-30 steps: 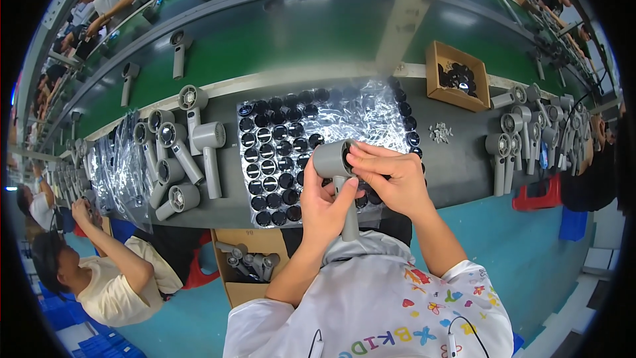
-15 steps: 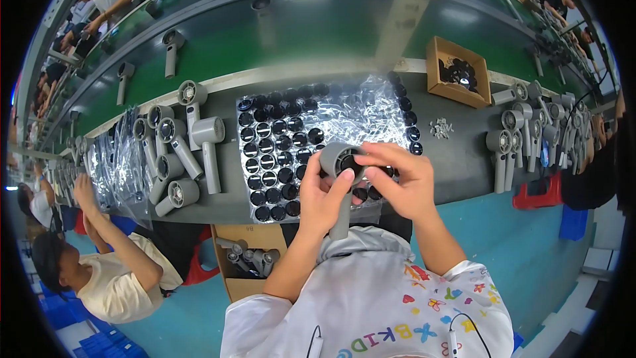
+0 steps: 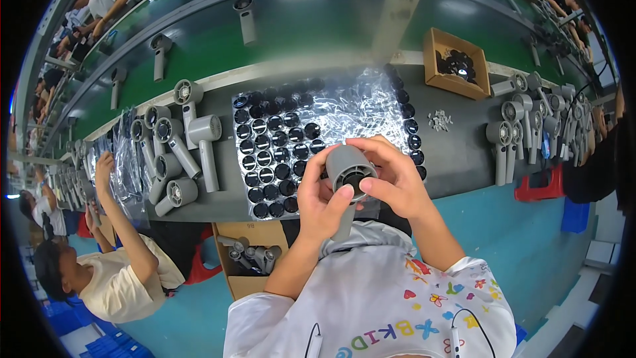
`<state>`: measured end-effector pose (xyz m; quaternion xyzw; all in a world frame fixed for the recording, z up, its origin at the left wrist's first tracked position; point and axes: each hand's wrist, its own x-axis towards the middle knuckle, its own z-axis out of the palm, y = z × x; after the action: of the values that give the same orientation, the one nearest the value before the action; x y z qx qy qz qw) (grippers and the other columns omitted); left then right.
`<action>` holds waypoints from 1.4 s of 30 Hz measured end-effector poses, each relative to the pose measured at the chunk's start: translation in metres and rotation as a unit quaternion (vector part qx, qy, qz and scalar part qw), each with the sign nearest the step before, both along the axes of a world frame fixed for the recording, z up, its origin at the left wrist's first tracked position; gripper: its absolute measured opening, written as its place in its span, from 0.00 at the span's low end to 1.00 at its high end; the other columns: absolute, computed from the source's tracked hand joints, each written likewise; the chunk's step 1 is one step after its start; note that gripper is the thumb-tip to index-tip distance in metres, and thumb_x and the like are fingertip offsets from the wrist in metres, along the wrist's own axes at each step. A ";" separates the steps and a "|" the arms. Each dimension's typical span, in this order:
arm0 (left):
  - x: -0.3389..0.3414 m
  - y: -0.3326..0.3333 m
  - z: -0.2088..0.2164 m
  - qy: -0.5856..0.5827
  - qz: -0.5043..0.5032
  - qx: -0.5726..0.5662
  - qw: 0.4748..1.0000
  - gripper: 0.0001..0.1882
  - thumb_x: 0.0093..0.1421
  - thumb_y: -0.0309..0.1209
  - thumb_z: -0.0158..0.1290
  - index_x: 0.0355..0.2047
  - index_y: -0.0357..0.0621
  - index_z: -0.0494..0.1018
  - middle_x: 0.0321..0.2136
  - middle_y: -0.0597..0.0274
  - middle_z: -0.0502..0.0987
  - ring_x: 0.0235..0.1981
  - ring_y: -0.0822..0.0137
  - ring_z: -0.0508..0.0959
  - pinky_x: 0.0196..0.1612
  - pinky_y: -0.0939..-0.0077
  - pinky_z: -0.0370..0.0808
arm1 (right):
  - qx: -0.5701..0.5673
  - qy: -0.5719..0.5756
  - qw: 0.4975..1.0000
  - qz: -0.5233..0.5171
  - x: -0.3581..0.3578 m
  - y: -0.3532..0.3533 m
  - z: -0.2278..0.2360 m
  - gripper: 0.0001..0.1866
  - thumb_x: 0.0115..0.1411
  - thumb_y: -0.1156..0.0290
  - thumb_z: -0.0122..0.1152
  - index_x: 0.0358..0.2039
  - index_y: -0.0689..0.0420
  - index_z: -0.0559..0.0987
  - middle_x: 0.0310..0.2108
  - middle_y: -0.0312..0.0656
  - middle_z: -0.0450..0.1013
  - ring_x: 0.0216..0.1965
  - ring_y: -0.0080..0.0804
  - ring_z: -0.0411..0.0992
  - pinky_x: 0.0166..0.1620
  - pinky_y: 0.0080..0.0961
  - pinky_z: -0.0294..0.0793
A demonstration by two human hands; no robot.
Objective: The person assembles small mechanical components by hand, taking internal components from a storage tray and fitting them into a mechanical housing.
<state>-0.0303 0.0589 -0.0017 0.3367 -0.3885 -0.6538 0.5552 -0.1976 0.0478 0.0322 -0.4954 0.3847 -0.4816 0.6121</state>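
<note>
While both hands work close together at the centre of the frame, a grey handheld fan (image 3: 344, 158) is held between them, its round head tilted toward the wearer. The left hand (image 3: 321, 200) is closed around the fan from the left, with its thumb at the rim. The right hand (image 3: 396, 182) is curved over the head from the right, and its thumb presses at the round opening; what exactly lies under this thumb, I cannot say surely. Behind them is a shiny plastic sheet (image 3: 351, 107) with rows of black discs (image 3: 263, 140). Other grey fans (image 3: 205, 129) lie at the left of the frame, and a cardboard box (image 3: 457, 86) with black parts stands at upper right.
</note>
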 end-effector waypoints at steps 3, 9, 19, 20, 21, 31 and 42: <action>0.003 0.004 -0.003 0.018 -0.040 -0.013 0.999 0.34 0.61 0.30 0.63 0.63 0.34 0.59 0.55 0.50 0.69 0.44 0.63 0.82 0.34 0.75 0.87 | -0.027 0.007 0.999 -0.021 0.000 0.004 -0.009 0.38 0.55 0.57 0.73 0.60 0.68 0.74 0.44 0.40 0.67 0.47 0.30 0.70 0.50 0.30 0.72; 0.005 0.006 0.006 0.045 -0.026 -0.054 0.997 0.35 0.59 0.33 0.66 0.61 0.34 0.60 0.50 0.52 0.71 0.46 0.62 0.81 0.35 0.75 0.87 | -0.083 -0.006 0.997 -0.001 0.000 0.005 0.006 0.33 0.52 0.73 0.73 0.59 0.67 0.74 0.45 0.40 0.65 0.47 0.28 0.71 0.47 0.27 0.79; 0.005 0.001 -0.002 0.075 -0.071 0.060 0.993 0.28 0.63 0.35 0.61 0.56 0.42 0.60 0.49 0.48 0.72 0.38 0.62 0.82 0.28 0.70 0.86 | -0.119 0.087 0.989 -0.002 -0.009 -0.003 -0.015 0.33 0.51 0.72 0.72 0.59 0.62 0.76 0.44 0.40 0.68 0.44 0.29 0.74 0.48 0.26 0.78; 0.000 0.001 0.000 0.075 -0.069 0.060 0.993 0.28 0.63 0.35 0.61 0.56 0.42 0.60 0.49 0.48 0.72 0.38 0.62 0.82 0.28 0.70 0.86 | -0.110 0.078 0.991 0.019 -0.009 -0.005 -0.016 0.32 0.51 0.73 0.71 0.58 0.62 0.77 0.45 0.41 0.69 0.45 0.30 0.73 0.49 0.27 0.78; -0.005 0.001 0.004 0.162 -0.064 0.106 0.979 0.26 0.63 0.43 0.59 0.54 0.45 0.61 0.45 0.48 0.74 0.32 0.60 0.82 0.23 0.69 0.84 | -0.074 0.051 0.995 0.033 -0.009 -0.005 -0.015 0.31 0.51 0.74 0.69 0.58 0.62 0.77 0.49 0.42 0.69 0.49 0.31 0.73 0.52 0.30 0.77; 0.005 -0.011 0.007 0.206 -0.009 0.191 0.960 0.15 0.70 0.37 0.52 0.53 0.52 0.64 0.45 0.57 0.75 0.32 0.65 0.79 0.24 0.67 0.79 | -0.192 0.146 0.942 -0.233 -0.025 -0.020 0.007 0.17 0.64 0.77 0.50 0.50 0.66 0.80 0.59 0.50 0.68 0.60 0.38 0.70 0.58 0.40 0.76; -0.039 0.014 0.018 -0.086 0.060 -0.172 0.979 0.14 0.66 0.30 0.57 0.48 0.40 0.69 0.44 0.58 0.76 0.42 0.69 0.76 0.50 0.75 0.72 | -0.193 0.074 0.970 -0.130 0.017 -0.002 0.007 0.37 0.78 0.48 0.27 0.60 0.70 0.73 0.69 0.60 0.60 0.71 0.52 0.58 0.73 0.48 0.52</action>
<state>-0.0698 0.0727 0.0164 0.3135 -0.5207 -0.5113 0.6076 -0.1804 0.0453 0.0392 -0.5837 0.3897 -0.5847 0.4068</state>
